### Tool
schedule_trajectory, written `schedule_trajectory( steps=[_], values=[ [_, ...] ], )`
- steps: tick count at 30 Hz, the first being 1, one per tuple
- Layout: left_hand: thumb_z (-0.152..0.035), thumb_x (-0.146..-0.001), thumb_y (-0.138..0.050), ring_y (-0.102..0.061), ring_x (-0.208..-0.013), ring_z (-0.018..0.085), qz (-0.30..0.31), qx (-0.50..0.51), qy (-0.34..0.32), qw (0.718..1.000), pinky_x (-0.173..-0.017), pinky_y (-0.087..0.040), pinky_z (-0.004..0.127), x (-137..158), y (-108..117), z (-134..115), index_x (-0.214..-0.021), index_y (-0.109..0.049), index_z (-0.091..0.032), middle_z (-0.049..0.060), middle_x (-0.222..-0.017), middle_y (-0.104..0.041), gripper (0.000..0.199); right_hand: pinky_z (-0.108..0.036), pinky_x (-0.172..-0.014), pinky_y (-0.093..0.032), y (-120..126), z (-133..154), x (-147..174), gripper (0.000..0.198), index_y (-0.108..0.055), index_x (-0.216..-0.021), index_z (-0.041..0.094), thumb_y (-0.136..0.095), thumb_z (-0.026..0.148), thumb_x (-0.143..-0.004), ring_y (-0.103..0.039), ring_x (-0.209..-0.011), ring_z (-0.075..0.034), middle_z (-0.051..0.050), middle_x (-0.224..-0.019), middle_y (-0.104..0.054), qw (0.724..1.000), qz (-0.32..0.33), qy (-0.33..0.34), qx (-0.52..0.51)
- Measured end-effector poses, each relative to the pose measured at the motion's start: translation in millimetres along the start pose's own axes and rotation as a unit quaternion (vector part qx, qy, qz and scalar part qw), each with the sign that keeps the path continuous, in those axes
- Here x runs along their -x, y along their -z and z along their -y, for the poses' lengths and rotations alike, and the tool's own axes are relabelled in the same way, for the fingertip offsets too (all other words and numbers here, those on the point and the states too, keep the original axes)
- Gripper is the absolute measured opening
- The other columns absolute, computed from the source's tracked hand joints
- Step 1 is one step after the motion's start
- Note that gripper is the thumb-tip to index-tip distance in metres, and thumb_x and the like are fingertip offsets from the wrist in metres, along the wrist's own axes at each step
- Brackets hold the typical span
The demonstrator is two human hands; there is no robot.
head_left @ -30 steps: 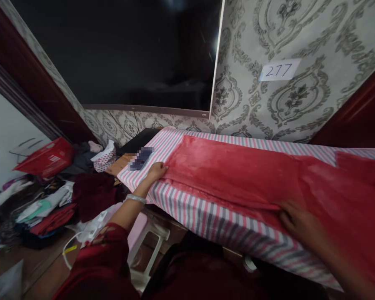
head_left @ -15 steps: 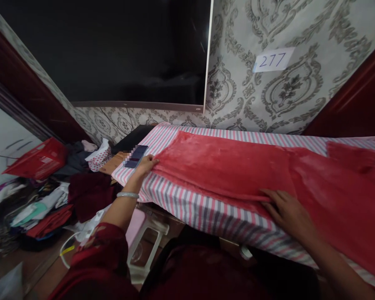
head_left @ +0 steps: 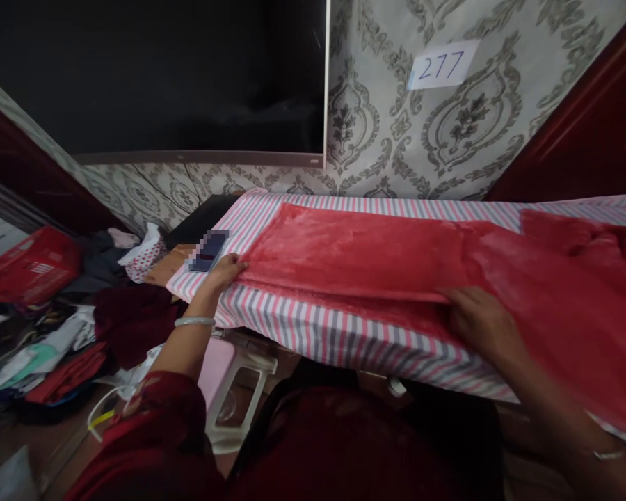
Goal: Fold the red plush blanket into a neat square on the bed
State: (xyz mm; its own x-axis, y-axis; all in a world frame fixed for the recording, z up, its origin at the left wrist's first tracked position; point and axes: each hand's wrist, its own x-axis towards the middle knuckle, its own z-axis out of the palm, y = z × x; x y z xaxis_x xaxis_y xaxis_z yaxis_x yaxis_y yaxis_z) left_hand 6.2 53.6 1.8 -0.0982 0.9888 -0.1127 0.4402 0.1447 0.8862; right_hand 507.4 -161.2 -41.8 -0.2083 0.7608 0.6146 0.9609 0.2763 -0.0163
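A long red plush garment (head_left: 375,261) lies spread along a board covered in pink, white and grey stripes (head_left: 313,337). My left hand (head_left: 224,270) pinches the garment's left end near the board's tip. My right hand (head_left: 477,321) grips the garment's near edge at the middle, fingers tucked under a fold. A dark phone (head_left: 207,252) lies on the board's left tip, just beyond my left hand.
A large dark screen (head_left: 177,76) hangs on the patterned wall, with a paper label reading 277 (head_left: 441,64) to its right. Piled clothes (head_left: 62,334) and a red box (head_left: 23,268) crowd the floor at left. A white and pink stool (head_left: 229,386) stands under the board.
My right hand slid left along the near edge and closed on the fold. My left hand stayed at the garment's end. The view shifted so everything sits lower-left to upper.
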Motion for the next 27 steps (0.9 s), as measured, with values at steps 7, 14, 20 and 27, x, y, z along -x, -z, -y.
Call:
schedule_trajectory(
  steps=[7,14,20,27],
  values=[
    [-0.042,-0.045,-0.088,-0.043,-0.058,0.012,0.008,0.039,0.007,0.999,-0.056,-0.032,0.025,-3.0,3.0,5.5,-0.064,-0.053,-0.021,-0.007,-0.059,-0.050,0.045,-0.039,-0.075,-0.050,2.2,-8.9,22.7,0.035,-0.071,-0.108,0.019,-0.043,0.010,-0.089,-0.063,-0.091,-0.027,-0.010,-0.102,-0.071,0.999,0.034,-0.003,0.013],
    [-0.042,-0.042,-0.091,-0.054,-0.064,0.015,0.028,0.099,0.032,0.994,-0.061,-0.043,0.026,-4.4,1.2,10.7,-0.073,-0.057,-0.020,-0.004,-0.067,-0.060,0.051,-0.045,-0.085,-0.049,-2.0,5.6,35.1,0.037,-0.073,-0.114,0.022,-0.044,0.018,-0.092,-0.062,-0.101,-0.030,-0.012,-0.111,-0.070,0.996,0.063,-0.056,-0.013],
    [-0.039,-0.042,-0.092,-0.056,-0.064,0.014,0.012,0.113,0.022,0.993,-0.062,-0.045,0.026,-4.3,-1.2,12.9,-0.075,-0.056,-0.020,-0.004,-0.066,-0.060,0.052,-0.041,-0.077,-0.045,-2.1,8.1,40.0,0.036,-0.073,-0.107,0.022,-0.043,0.012,-0.090,-0.062,-0.096,-0.029,-0.011,-0.102,-0.072,0.997,0.076,-0.034,0.000],
    [-0.035,-0.045,-0.088,-0.056,-0.064,0.013,0.006,0.121,0.004,0.993,-0.062,-0.044,0.024,0.1,-5.2,12.1,-0.079,-0.055,-0.021,-0.005,-0.070,-0.061,0.049,-0.038,-0.071,-0.042,10.3,1.8,38.4,0.029,-0.071,-0.096,0.022,-0.044,0.016,-0.088,-0.059,-0.087,-0.027,-0.010,-0.093,-0.069,0.993,0.110,-0.021,0.039]
  ],
)
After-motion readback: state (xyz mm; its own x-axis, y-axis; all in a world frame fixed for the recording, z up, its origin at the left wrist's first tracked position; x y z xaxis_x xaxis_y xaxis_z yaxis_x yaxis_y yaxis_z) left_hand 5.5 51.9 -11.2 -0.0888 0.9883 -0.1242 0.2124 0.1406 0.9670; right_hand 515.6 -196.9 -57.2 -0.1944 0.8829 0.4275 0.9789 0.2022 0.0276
